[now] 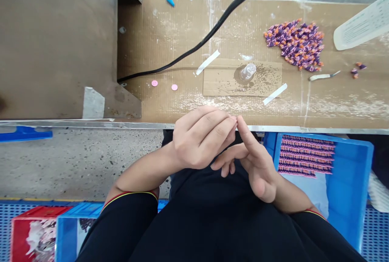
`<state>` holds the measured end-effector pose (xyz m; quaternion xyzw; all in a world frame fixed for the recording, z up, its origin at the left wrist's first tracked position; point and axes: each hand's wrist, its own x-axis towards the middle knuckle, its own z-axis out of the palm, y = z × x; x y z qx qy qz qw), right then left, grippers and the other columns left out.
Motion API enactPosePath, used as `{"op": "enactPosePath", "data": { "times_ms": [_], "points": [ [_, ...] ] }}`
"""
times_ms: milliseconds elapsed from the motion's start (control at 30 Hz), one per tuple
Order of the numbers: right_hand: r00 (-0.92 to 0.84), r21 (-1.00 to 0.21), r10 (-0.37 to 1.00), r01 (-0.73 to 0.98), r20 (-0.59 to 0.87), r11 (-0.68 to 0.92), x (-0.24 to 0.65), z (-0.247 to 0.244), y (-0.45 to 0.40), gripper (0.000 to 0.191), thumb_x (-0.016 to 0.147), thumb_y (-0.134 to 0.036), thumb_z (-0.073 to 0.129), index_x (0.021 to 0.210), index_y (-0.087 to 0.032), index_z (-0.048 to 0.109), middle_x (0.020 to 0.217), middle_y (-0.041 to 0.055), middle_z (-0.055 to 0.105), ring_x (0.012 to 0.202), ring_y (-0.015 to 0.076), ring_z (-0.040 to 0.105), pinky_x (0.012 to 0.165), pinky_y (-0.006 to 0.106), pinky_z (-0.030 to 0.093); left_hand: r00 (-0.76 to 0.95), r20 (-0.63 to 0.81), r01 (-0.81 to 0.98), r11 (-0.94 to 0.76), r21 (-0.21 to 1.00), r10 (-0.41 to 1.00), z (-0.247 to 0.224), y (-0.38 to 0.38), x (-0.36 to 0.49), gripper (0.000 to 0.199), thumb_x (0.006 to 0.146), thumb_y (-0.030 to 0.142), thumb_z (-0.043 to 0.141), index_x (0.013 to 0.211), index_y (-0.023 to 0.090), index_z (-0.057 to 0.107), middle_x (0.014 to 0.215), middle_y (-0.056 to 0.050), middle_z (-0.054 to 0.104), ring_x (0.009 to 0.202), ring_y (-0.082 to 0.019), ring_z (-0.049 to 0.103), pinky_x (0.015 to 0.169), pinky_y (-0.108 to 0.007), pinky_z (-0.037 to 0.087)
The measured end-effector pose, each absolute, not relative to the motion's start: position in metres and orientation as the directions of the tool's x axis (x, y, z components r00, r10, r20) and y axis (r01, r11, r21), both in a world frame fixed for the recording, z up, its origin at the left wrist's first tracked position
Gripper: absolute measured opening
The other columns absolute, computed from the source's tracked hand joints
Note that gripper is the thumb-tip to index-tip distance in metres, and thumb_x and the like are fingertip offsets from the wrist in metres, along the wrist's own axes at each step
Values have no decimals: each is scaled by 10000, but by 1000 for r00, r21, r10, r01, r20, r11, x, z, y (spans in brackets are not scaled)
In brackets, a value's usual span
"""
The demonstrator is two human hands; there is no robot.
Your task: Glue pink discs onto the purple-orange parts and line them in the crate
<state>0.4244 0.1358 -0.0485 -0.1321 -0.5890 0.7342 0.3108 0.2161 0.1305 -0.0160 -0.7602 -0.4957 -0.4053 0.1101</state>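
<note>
My left hand (204,136) is just in front of the bench edge, its fingers pressed together at the tips. Whatever is pinched there, if anything, is hidden or too small to make out. The raised index fingertip of my right hand (258,162) touches these left fingertips. Its thumb stands apart and its other fingers are loosely bent, with nothing visible in the palm. Beyond my hands, a small clear cup-like piece (248,71) rests on a wet-spotted cardboard strip (217,86). Two pink discs, a nearer one (174,87) and another (154,83), lie to the left.
A pile of small purple-and-orange pieces (299,45) and a white bottle (358,25) are at the right. A black cable (194,47) crosses the bench from a metal housing (60,43). A blue tray (349,181) holds rows of similar pieces. A brush-like tool (323,76) lies nearby.
</note>
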Motion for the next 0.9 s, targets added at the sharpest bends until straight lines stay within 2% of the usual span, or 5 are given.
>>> {"op": "enactPosePath", "data": {
  "times_ms": [133, 300, 633, 767, 900],
  "points": [
    [-782, -960, 581, -279, 224, -6, 424, -55, 134, 1020, 1113, -793, 384, 1814, -220, -86, 1189, 110, 802, 765, 180, 728, 608, 310, 589, 182, 755, 827, -513, 229, 630, -16, 131, 216, 124, 946, 102, 770, 1036, 174, 726, 929, -40, 787, 840, -179, 756, 783, -313, 702],
    [-770, -964, 613, -261, 178, -47, 424, -52, 135, 1005, 1106, -815, 362, 1822, -203, 12, 1093, 80, 810, 709, 164, 706, 581, 290, 567, 226, 706, 840, -501, 208, 672, -13, 131, 212, 108, 967, 133, 751, 1041, 198, 708, 928, -28, 777, 850, -175, 745, 779, -309, 686],
    [-758, -890, 652, -282, -22, -358, 426, -35, 135, 1101, 1001, -854, 600, 1817, -244, 185, 1045, 53, 830, 693, 175, 719, 607, 302, 553, 195, 781, 837, -516, 183, 593, -20, 138, 216, 137, 918, 82, 730, 999, 188, 702, 897, -34, 750, 819, -182, 713, 738, -312, 671],
    [-790, -835, 611, -369, 51, -408, 427, -39, 141, 1040, 1016, -785, 655, 1808, -267, 226, 1060, 47, 839, 666, 153, 719, 569, 264, 533, 208, 747, 849, -496, 183, 632, -17, 136, 212, 116, 941, 119, 733, 1003, 212, 701, 885, -27, 754, 823, -187, 725, 729, -320, 675],
    [-816, -777, 573, -405, 70, -482, 428, -40, 148, 998, 1062, -794, 559, 1813, -244, 201, 1032, 50, 833, 629, 137, 701, 544, 240, 527, 154, 763, 848, -481, 224, 628, -17, 136, 215, 139, 923, 95, 750, 1003, 201, 706, 883, -28, 766, 809, -179, 729, 743, -316, 676]
  ]
}}
